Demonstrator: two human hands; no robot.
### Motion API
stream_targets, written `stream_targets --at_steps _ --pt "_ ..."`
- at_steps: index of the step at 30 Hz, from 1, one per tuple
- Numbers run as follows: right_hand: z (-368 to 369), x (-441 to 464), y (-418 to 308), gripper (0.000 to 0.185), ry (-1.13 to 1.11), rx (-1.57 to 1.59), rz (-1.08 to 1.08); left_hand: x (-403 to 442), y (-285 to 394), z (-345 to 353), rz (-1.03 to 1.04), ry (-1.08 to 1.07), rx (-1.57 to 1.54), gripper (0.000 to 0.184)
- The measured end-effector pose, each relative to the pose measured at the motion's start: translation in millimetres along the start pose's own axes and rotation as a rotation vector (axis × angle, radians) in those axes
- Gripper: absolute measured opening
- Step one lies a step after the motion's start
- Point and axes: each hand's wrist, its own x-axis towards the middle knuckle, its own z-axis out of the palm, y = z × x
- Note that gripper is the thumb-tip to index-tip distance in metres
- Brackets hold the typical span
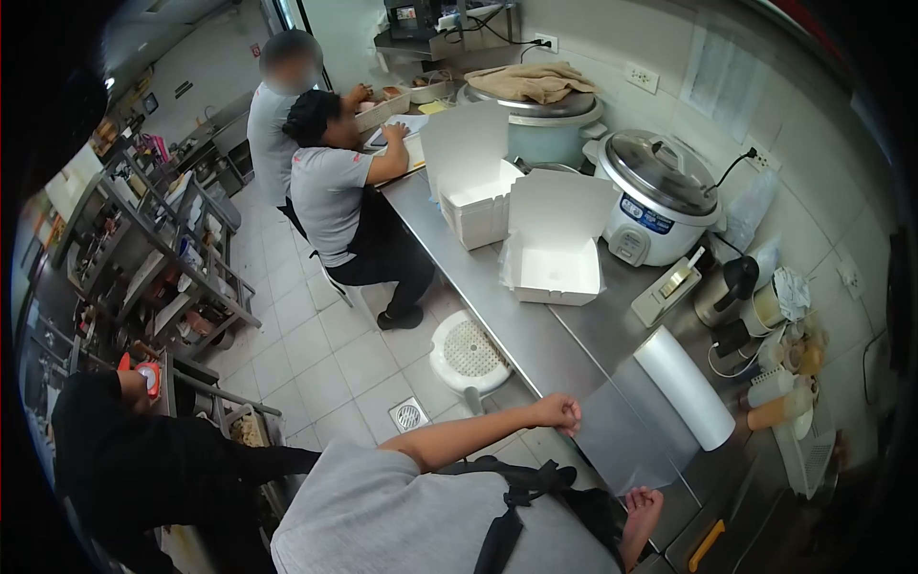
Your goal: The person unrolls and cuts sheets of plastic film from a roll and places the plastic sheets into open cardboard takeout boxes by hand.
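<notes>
A clear plastic sheet (626,430) stretches over the steel counter from a thick white roll (684,387). My left hand (557,413) is closed at the sheet's upper near corner, fingers curled in a pinch. At the lower near corner, my right hand (643,505) is also closed, with the sheet's edge drawn up to its fingers. Beyond the roll, two open white takeout boxes, one nearer (559,268) and one farther (473,206), stand with their lids raised.
A rice cooker (650,206), an electric kettle (727,292) and several sauce bottles (775,411) line the wall. A yellow-handled knife (706,545) lies near my right hand. A white stool (469,349) is beside the counter. Two people sit farther along; another in black stands behind me.
</notes>
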Motion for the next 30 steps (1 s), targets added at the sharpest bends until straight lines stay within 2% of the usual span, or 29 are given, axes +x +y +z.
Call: stream_targets --at_steps 2,5,8,10,12,14,17,23,26,30 --pt "-13 14 -3 0.027 0.007 0.26 -0.088 -4 9 5 -0.067 0.008 -0.054 0.012" --pt "8 12 -53 0.027 0.018 0.38 -0.225 3 44 13 -0.026 -0.007 -0.195 0.013" --pt "40 2 -91 0.029 0.023 -0.419 -0.455 18 87 18 0.099 -0.133 -0.081 0.013" --pt "49 24 -84 0.046 -0.206 -0.742 -0.542 22 105 28 0.055 -0.182 -0.085 0.014" --pt "98 12 -78 0.066 -0.345 -0.864 -0.754 26 117 44 0.016 -0.203 -0.109 0.015" --pt "149 -1 -74 0.074 -0.407 -0.992 -0.972 26 119 62 -0.027 -0.19 -0.156 0.015" --pt "174 19 -27 0.056 -0.291 -0.972 -0.848 36 111 81 0.009 -0.134 -0.342 0.014" --pt "126 47 -58 0.014 0.014 -0.956 -0.923 26 136 82 0.131 -0.044 -0.567 0.017" --pt "73 50 -61 0.011 0.185 -0.946 -0.997 19 148 67 0.179 0.032 -0.59 0.019" --pt "30 46 -95 0.004 0.283 -0.817 -1.087 24 164 50 0.191 0.094 -0.464 0.022"
